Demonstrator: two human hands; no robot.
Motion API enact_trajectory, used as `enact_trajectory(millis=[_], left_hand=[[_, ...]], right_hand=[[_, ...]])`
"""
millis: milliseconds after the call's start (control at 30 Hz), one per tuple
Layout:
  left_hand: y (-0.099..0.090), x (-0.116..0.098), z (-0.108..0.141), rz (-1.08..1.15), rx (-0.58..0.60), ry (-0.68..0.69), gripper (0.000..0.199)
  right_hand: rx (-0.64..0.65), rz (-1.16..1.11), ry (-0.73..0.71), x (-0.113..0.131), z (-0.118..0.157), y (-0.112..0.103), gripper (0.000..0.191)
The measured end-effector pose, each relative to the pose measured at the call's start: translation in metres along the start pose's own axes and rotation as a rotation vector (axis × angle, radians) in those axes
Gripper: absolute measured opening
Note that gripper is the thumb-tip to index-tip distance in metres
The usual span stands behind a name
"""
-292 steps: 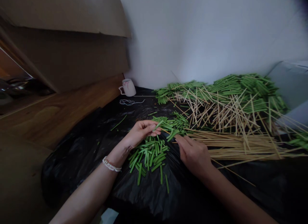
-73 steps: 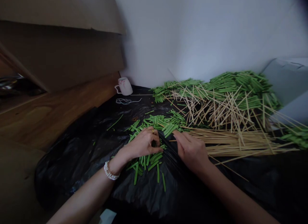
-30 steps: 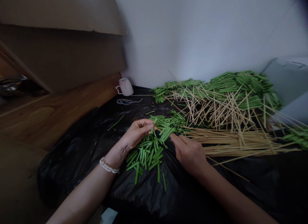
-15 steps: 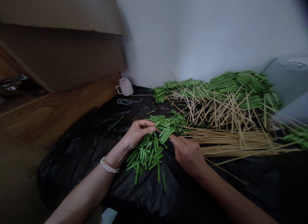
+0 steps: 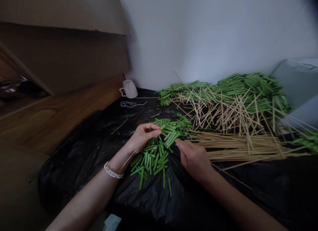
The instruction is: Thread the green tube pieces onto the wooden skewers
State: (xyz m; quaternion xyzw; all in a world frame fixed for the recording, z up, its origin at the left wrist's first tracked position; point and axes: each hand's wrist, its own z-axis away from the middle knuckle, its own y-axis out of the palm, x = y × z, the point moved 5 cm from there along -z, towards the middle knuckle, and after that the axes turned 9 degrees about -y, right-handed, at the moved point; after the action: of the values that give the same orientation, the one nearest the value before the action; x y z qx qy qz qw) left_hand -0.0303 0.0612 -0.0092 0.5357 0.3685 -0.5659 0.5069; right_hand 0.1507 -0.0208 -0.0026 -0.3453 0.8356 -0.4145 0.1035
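Observation:
My left hand (image 5: pixel 142 136), a beaded bracelet at its wrist, pinches a short cut green stem piece (image 5: pixel 162 127) between thumb and fingers. Closed around the near end of a thin bamboo skewer (image 5: pixel 164 134), my right hand (image 5: pixel 195 158) points it up and left. Threaded side by side on that skewer is a row of green stem pieces (image 5: pixel 172 137), lying between my two hands. Its middle is hidden by these pieces. Beneath both hands spreads a loose pile of cut green stems (image 5: pixel 150 161) on black plastic sheeting (image 5: pixel 149 204).
Bare bamboo skewers (image 5: pixel 238 143) lie in a bundle on the right. Behind them, filled skewers (image 5: pixel 233 87) are heaped against the wall, their sticks jutting forward. A white mug (image 5: pixel 130 89) and a looped pale string (image 5: pixel 130 104) sit at back left, near a cardboard box (image 5: pixel 86 55).

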Motion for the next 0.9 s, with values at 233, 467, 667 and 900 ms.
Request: enact_trajectory(millis=[233, 467, 667, 900], left_hand=[[0.0003, -0.0027, 0.0006, -0.045, 0.025, 0.025, 0.019], [0.0026, -0.0016, 0.0009, -0.097, 0.034, 0.027, 0.021], [0.0041, -0.0006, 0.0001, -0.088, 0.057, 0.027, 0.021], [0.0052, -0.0025, 0.0008, -0.099, 0.076, 0.041, 0.021]], right_hand=[[0.013, -0.07, 0.024, -0.0014, 0.0003, 0.0007, 0.031], [0.041, -0.029, 0.014, -0.002, 0.0006, 0.0011, 0.032], [0.04, 0.004, 0.001, -0.0023, 0.0006, 0.001, 0.032], [0.07, -0.095, 0.043, -0.0046, 0.0012, 0.004, 0.032]])
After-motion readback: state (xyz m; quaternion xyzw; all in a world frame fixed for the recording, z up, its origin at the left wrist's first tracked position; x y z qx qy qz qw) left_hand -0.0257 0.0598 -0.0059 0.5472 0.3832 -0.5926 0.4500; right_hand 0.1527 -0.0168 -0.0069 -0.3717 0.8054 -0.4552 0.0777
